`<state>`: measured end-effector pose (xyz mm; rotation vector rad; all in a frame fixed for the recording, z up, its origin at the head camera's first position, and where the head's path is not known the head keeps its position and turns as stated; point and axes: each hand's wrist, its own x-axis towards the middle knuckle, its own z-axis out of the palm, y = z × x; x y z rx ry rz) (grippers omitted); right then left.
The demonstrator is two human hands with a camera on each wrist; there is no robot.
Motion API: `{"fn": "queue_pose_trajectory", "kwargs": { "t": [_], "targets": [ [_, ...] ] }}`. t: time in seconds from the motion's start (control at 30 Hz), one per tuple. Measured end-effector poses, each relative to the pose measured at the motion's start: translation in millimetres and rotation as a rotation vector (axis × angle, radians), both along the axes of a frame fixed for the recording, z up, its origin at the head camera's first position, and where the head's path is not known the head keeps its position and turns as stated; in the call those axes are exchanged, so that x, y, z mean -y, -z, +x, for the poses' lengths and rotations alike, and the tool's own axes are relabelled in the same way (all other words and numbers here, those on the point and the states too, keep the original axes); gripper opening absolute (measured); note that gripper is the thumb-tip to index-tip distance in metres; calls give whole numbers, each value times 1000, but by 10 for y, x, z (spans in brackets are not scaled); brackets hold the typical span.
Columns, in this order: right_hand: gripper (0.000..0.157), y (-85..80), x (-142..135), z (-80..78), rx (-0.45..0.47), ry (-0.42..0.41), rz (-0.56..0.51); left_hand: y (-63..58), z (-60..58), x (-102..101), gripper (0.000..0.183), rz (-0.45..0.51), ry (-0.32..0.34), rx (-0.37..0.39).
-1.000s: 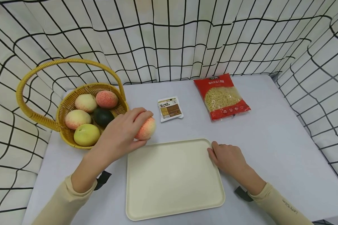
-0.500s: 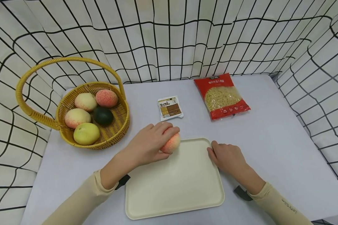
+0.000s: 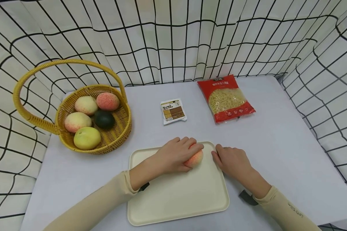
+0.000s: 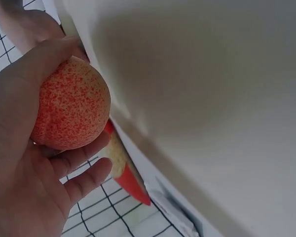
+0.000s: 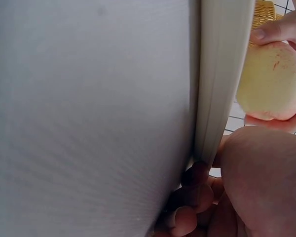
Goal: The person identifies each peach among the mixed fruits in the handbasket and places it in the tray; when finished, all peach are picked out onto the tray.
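Observation:
My left hand (image 3: pixel 174 157) grips a pinkish-yellow peach (image 3: pixel 195 159) over the upper right part of the cream rectangular tray (image 3: pixel 179 199). In the left wrist view the peach (image 4: pixel 74 103) sits between thumb and fingers, its red-speckled side showing. My right hand (image 3: pixel 234 162) is at the tray's upper right edge, thumb and curled fingers holding the rim. From the right wrist, those curled fingers (image 5: pixel 197 197) lie against the outer side of the tray (image 5: pixel 219 74), and the peach (image 5: pixel 271 81) shows beyond it.
A yellow wicker basket (image 3: pixel 124 131) with a tall handle stands at the left, holding several fruits, among them peaches, a yellow-green fruit (image 3: pixel 87 138) and a dark green one (image 3: pixel 104 119). Behind the tray lie a small brown-and-white packet (image 3: pixel 173 111) and a red pasta bag (image 3: pixel 226 98).
My left hand has carried the peach rightward and nearer, from beside the basket to over the tray's upper right. The right hand stays at the tray's edge.

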<state>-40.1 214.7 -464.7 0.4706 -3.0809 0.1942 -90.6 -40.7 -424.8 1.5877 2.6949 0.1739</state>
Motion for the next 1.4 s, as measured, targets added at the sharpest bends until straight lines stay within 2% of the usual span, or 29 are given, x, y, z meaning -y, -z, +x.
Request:
{"fn": "queue_pose_trajectory", "kwargs": {
  "t": [0.33,0.7,1.13,1.4],
  "targets": [
    [34,10,-11,-13,9,1,-2,111,42,-176,57,-14,14,-50],
    [33,-8,-14,-6,29,2,-2,72,60,-236,69,-77,3,-47],
    [35,-16,-5,-5,15,5,7,73,81,-257,79,-97,-1,-34],
    [32,-11,-3,-12,37,18,9,65,85,-256,92,-117,-7,-16]
  ]
}}
